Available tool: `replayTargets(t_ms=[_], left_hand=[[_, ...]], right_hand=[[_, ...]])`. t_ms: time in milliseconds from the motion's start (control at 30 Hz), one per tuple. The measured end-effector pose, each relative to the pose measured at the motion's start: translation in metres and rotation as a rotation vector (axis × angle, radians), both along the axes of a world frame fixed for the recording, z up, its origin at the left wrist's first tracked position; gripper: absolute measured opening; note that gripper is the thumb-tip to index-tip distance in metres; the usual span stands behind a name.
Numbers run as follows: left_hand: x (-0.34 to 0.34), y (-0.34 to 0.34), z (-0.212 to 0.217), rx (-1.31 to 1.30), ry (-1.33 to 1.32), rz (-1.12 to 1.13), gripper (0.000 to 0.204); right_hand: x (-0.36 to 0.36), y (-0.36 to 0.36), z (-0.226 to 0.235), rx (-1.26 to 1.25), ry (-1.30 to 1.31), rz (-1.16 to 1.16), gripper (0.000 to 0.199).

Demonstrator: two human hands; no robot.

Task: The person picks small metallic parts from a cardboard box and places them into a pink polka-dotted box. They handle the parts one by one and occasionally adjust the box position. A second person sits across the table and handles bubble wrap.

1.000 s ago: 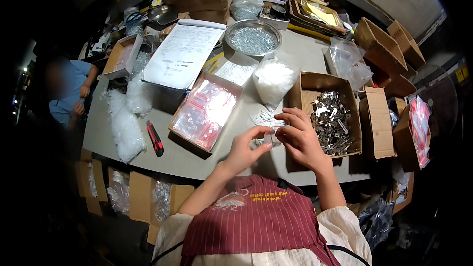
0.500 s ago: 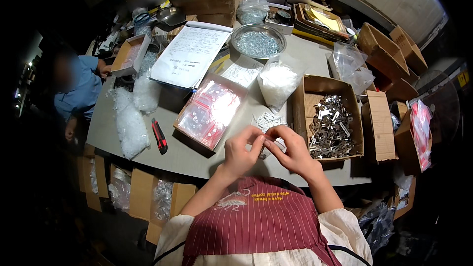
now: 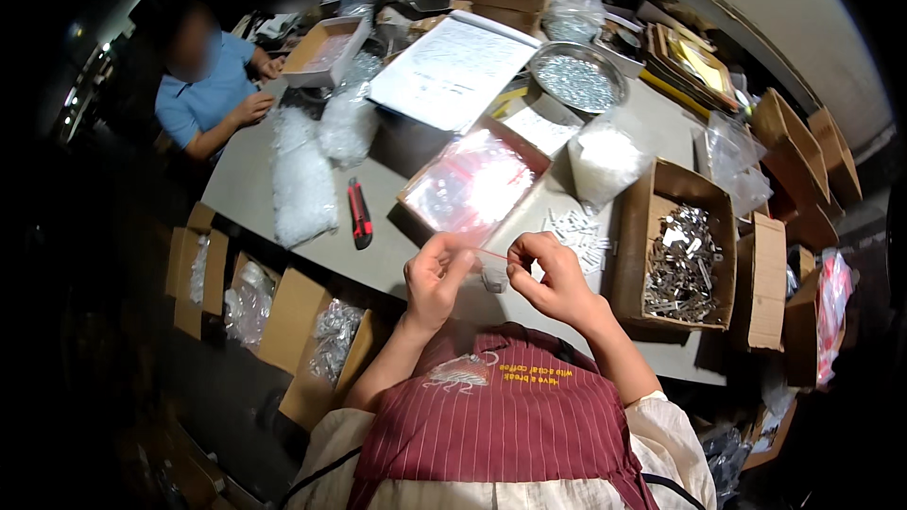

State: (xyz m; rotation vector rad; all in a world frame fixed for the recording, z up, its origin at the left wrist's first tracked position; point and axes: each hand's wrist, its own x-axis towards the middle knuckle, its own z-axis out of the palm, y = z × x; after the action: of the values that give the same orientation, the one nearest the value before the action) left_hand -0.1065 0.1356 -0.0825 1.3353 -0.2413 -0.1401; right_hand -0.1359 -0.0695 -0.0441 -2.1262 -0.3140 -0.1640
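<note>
Between my two hands a small clear zip bag [image 3: 494, 276] hangs over the table's near edge, its red seal strip stretched from one hand to the other. My left hand [image 3: 436, 276] pinches one end of the strip. At the other end, the fingers of my right hand [image 3: 551, 274] are closed on it. Something small and pale seems to sit in the bag, too blurred to name. Just beyond my hands is a cardboard box [image 3: 531, 146] of clear bags with red strips. Small white pieces [image 3: 578, 238] lie loose past my right hand.
At right stands a cardboard box [image 3: 633, 250] of metal parts. Behind the white pieces is a plastic bag [image 3: 605, 165] of white items, then a steel bowl [image 3: 593, 111] of small shiny parts. A red-black utility knife [image 3: 359, 214] and clipboard [image 3: 453, 71] lie left. A person [image 3: 213, 90] works far left.
My hands have drawn apart, and the bag's red strip now shows between them. The whole view has shifted. The person at left has brought a hand up to the table's edge.
</note>
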Motion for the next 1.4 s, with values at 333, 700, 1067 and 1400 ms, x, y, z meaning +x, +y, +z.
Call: replayTargets(t_ms=[333,700,1067,1400], left_hand=[[0.004,0.092,-0.013,-0.096,0.247,0.249,0.011],[-0.007,0.245,-0.125,-0.278,0.491,0.841,0.014],[-0.036,0.288,-0.191,0.861,0.104,0.682,0.026],[0.053,0.063,0.025,0.548,-0.420,-0.128,0.075]], right_hand=[[0.072,0.084,-0.026,0.264,0.299,0.259,0.009],[0.176,0.045,-0.116,-0.531,0.062,-0.143,0.041],[0.143,0.014,-0.081,0.364,0.248,-0.124,0.018],[0.056,0.036,-0.004,0.032,0.131,0.022,0.045]])
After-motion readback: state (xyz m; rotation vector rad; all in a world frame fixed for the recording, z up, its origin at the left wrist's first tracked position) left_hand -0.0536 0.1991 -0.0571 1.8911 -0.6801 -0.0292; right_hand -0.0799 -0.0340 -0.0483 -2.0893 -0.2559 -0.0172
